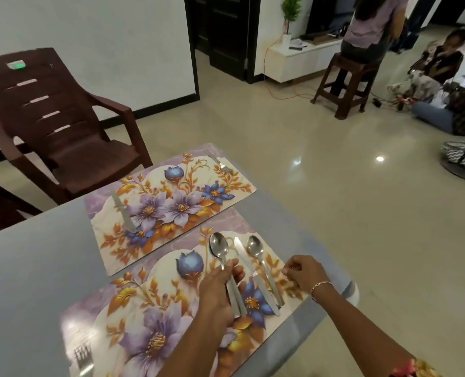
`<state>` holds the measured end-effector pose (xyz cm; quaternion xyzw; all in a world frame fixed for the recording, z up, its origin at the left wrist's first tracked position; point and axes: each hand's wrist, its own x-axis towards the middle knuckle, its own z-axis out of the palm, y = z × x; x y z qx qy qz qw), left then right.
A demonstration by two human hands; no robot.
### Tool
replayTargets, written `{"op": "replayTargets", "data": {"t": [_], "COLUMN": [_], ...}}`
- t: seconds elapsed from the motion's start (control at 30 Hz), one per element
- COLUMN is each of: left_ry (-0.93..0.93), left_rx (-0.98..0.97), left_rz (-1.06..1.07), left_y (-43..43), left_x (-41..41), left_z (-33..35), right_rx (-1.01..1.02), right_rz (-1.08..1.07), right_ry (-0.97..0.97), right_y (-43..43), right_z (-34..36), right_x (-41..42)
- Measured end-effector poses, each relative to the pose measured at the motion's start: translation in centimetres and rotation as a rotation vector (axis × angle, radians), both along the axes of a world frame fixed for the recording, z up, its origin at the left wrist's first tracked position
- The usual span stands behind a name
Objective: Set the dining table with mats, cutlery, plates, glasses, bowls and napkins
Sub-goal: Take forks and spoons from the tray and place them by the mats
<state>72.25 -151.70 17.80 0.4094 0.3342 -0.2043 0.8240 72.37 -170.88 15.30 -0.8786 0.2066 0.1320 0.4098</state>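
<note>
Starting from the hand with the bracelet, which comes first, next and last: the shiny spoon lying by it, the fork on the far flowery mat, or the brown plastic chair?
From the right hand:
1. Shiny metal spoon, just left of it on the near mat.
2. Silver fork, at the far mat's far corner.
3. Brown plastic chair, beyond the table, far left.

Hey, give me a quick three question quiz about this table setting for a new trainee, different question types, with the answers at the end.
1. True or false: the far mat already has a plate on it.
2. What is the left hand holding? A) a fork B) a spoon C) a glass
3. Fill in: on the near mat, the knife lies between two ____.

Key
1. False; it holds only a knife and a fork.
2. B
3. Spoons; the second spoon lies near the right hand.
</note>
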Motion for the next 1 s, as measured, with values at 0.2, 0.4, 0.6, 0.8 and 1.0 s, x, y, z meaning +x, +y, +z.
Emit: {"op": "replayTargets", "data": {"t": [0.2, 0.4, 0.6, 0.8, 1.0], "left_ry": [-0.024, -0.058, -0.087, -0.107, -0.130], "left_rx": [0.022, 0.008, -0.056, -0.103, -0.131], "left_rz": [-0.074, -0.133, -0.130, -0.007, 0.106], "left_y": [-12.4, -26.9, -36.4, -40.5, -43.2], "left_x": [3.7, 6.1, 8.7, 16.0, 27.6], "left_z": [-0.2, 1.3, 3.4, 2.9, 2.3], "right_rx": [0.156, 0.277, 0.349, 0.360, 0.309], "right_rz": [0.122, 0.187, 0.163, 0.296, 0.422], "right_ry": [-0.075, -0.085, -0.076, -0.053, -0.021], "right_y": [-7.9, -19.9, -29.3, -32.7, -34.7], "right_z": [3.3, 6.5, 7.1, 5.8, 5.0], "right_x": [2.3, 3.9, 7.9, 15.7, 29.0]}}
